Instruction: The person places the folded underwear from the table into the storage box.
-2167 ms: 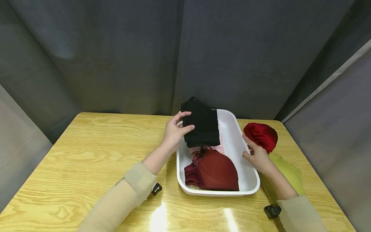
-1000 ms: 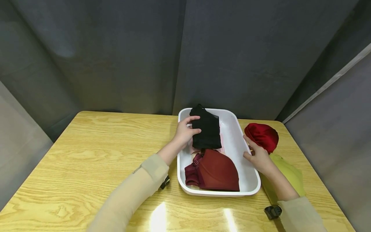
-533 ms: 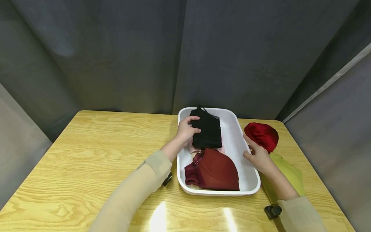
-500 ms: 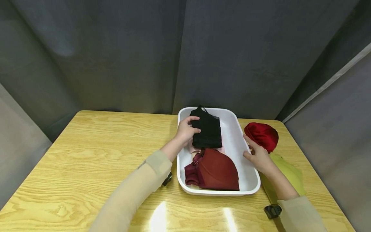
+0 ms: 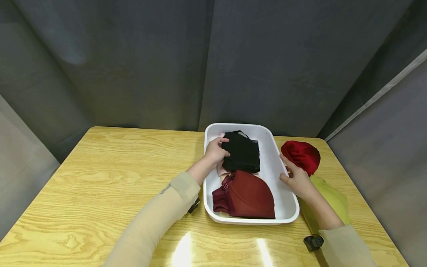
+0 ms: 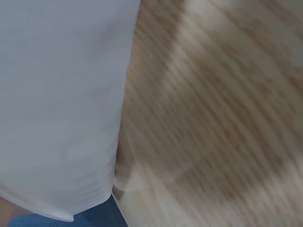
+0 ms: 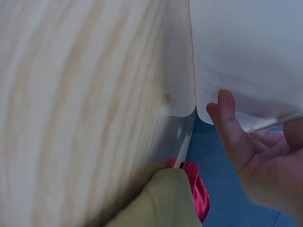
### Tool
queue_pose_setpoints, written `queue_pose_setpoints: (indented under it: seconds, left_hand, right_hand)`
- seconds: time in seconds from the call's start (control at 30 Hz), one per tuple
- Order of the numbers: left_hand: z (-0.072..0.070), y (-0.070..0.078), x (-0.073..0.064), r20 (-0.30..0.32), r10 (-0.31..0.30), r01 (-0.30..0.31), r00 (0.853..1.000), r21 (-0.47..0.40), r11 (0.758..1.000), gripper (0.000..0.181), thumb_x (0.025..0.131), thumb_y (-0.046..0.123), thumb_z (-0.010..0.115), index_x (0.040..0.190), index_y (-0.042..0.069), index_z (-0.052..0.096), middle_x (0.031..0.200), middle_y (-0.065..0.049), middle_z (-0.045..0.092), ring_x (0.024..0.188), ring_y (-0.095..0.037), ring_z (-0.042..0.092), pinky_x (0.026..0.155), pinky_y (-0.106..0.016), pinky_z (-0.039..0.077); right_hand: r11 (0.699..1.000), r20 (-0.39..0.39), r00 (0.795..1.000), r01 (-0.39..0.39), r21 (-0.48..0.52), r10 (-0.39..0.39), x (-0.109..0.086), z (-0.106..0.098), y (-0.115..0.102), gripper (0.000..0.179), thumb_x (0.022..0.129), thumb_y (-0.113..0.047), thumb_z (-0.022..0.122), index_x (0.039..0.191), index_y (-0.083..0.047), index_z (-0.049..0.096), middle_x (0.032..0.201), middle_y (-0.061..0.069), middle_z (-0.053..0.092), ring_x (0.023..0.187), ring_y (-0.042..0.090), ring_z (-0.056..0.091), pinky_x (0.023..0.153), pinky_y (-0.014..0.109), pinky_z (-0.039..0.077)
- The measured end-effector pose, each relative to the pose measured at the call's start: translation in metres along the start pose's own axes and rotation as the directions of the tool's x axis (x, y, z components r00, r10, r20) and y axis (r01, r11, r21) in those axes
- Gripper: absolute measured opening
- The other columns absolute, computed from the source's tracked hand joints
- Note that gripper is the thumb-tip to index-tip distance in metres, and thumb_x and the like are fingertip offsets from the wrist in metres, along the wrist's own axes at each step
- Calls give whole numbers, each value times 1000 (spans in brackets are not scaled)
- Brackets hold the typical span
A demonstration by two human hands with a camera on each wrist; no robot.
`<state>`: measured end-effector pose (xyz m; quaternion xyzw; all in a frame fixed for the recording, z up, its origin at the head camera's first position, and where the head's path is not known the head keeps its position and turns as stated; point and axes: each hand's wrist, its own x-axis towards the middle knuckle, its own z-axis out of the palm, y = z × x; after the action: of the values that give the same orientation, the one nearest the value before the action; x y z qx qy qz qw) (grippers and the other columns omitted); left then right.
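My left hand (image 5: 215, 151) pinches the left edge of a folded black garment with a thin strap (image 5: 242, 154), at the far end of a white plastic tub (image 5: 272, 176). Beneath the black garment, pale pink cloth (image 5: 221, 170) peeks out. A folded rust-red bra (image 5: 251, 196) lies in the near half of the tub. On the tub's right side my right hand (image 5: 298, 181) holds the rim, thumb inside. The right wrist view shows that hand's fingers (image 7: 232, 127) against the outer wall. In the left wrist view the tub wall (image 6: 61, 94) is seen and the fingers are hidden.
Right of the tub lies a shiny red cloth piece (image 5: 301, 155), partly over a yellow-green cloth (image 5: 331, 198). Wooden table (image 5: 116, 178) spreads to the left. Grey curtains (image 5: 150, 66) stand behind and at both sides.
My left hand has carried the black garment right and down from the tub's far left rim. In the last half second it shifted slightly right and nearer. My right hand stays put.
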<state>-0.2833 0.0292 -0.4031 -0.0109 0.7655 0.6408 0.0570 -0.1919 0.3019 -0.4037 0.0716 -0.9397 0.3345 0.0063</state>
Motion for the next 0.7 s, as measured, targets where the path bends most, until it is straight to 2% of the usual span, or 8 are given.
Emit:
queue_pose_setpoints:
  seconds: [0.13,0.3,0.4,0.47,0.57,0.7]
  left_hand:
    - [1,-1,1,-19,-15,15,1000,31,999,59,65,-21,62,117,5,64,95,-14,53,74,-18,47,43,-18,37]
    - [1,-3,3,-23,-38,39,999,45,998,61,64,-22,60,119,5,63,104,-18,56,67,-16,44,42,-18,35]
    - [0,-2,1,-20,-24,26,999,67,997,61,65,-22,61,119,6,62,108,-20,57,70,-17,45,46,-19,38]
    - [-1,0,-2,-19,-4,6,1000,82,997,61,65,-21,61,120,5,62,110,-21,57,78,-19,48,53,-21,43]
    - [-2,2,-6,-15,26,-24,1000,107,994,60,67,-20,63,122,5,60,114,-21,56,96,-25,52,74,-27,49]
    - [-3,4,-9,-7,44,-43,999,141,989,57,72,-14,66,125,6,58,125,-20,53,117,-30,50,97,-36,44]
  right_hand:
    - [1000,-1,1000,-3,5,3,0,0,0,62,89,-6,52,147,-3,29,120,34,55,88,34,64,72,41,56]
    - [1000,0,1000,-2,5,2,-1,0,-1,62,89,-6,52,147,-3,29,119,34,56,88,34,64,72,40,55]
    - [1000,5,1000,1,15,-1,-1,0,0,62,90,-6,52,147,-4,29,121,34,55,90,35,64,73,42,56]
    - [1000,8,1000,4,22,-4,-1,0,0,62,90,-6,51,147,-4,28,121,34,55,92,36,63,74,45,56]
    - [999,11,1000,8,32,-8,-2,0,1,62,90,-6,51,148,-5,28,122,34,54,94,38,63,76,47,55]
    - [999,12,1000,5,35,-6,-2,0,0,62,90,-7,51,148,-5,28,121,34,55,94,37,63,76,47,55]
